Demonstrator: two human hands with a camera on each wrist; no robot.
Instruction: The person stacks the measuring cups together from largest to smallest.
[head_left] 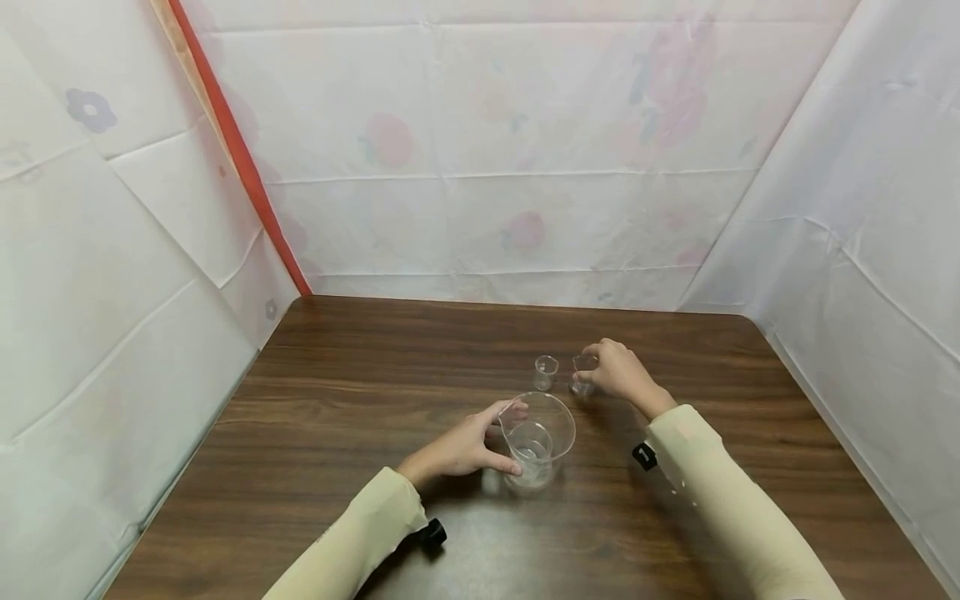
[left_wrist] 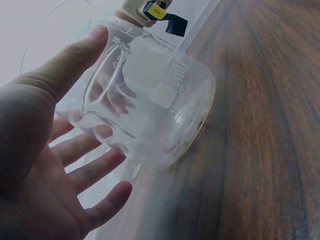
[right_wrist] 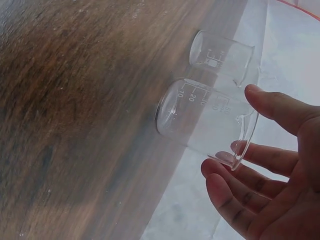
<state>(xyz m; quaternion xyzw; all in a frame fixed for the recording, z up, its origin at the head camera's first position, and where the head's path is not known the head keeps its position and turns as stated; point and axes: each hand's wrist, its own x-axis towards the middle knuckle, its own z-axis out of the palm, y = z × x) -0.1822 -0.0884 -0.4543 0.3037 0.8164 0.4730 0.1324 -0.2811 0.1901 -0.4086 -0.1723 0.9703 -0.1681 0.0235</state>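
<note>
A large clear glass beaker (head_left: 558,454) stands on the table, with a smaller beaker (head_left: 531,437) nested inside it. My left hand (head_left: 468,442) holds the large beaker from its left side, thumb toward the near side and fingers round the far side. White volume marks show on the glass in the left wrist view. Farther right, my right hand (head_left: 618,371) holds a small beaker (right_wrist: 200,117) by its rim, thumb on one side and fingers on the other. That beaker stands upright, its base at the tabletop, with graduation marks up its side.
Another, smaller beaker (head_left: 546,373) stands upright just left of the one at my right hand, behind the large beaker. The brown wood-grain table (head_left: 315,417) is bordered by white patterned sheets (head_left: 465,225) at the back and sides.
</note>
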